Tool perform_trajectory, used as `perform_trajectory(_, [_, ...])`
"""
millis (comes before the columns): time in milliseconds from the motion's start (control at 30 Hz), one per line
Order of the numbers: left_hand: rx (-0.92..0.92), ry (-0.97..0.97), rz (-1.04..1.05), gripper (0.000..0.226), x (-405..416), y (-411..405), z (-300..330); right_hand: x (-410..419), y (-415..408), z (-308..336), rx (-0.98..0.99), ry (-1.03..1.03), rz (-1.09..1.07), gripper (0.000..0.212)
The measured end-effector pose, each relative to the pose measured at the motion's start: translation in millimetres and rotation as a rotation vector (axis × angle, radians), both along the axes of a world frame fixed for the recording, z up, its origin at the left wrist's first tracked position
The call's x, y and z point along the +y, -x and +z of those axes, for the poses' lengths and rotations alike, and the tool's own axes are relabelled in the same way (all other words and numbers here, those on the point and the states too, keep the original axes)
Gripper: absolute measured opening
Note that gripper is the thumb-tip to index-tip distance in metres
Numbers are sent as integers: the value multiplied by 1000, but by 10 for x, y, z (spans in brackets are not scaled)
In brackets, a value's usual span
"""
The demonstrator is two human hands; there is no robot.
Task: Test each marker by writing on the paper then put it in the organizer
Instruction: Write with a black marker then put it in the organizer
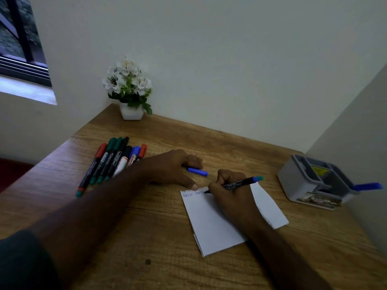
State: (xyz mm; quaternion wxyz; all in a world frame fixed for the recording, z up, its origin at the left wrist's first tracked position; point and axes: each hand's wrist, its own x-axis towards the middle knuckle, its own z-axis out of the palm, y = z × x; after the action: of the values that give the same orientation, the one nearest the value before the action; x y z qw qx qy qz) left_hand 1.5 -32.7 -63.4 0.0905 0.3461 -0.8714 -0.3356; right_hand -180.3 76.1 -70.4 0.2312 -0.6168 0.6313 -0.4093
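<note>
Slim black marker with blue band and teal end point(236, 183) is in the right hand point(229, 186), grip curled tight round the barrel, tip down on the white folded paper sheet point(211, 225) at its far left corner. Barrel is tilted, teal end pointing right. Short lines of blue lettering point(191, 193) sit along the paper's far edge. Paper is flat, matte, a fold edge showing at its near left corner.

Left hand point(171, 167) lies on the wood-grain worktop point(146, 227), thumb tip pressing the paper's far left corner, fingers curled over one end of a blue cylindrical plastic cap point(198, 171) lying just beyond the paper.

Left of that hand: a row of capped markers point(113, 162) lying side by side, touching, dark barrels, caps red, green, black and blue, one with a white barrel.

Right, well apart from the paper: grey plastic box-shaped organizer point(293, 178) with compartments, yellow label inside, one blue-capped marker point(367, 186) sticking out of its right side.

Far left corner of worktop: white flowers in a small white square pot point(131, 113), against a plain smooth wall.
</note>
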Motion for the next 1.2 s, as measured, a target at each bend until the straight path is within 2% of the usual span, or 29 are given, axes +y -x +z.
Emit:
perform_trajectory(400, [7,3,4,73,29,-9,15,-16,8,-9,-1,20,-14,21])
perform_trajectory(1200, [-11,12,20,73,32,-6,24,-39,22,-23,-50,36,-39,27])
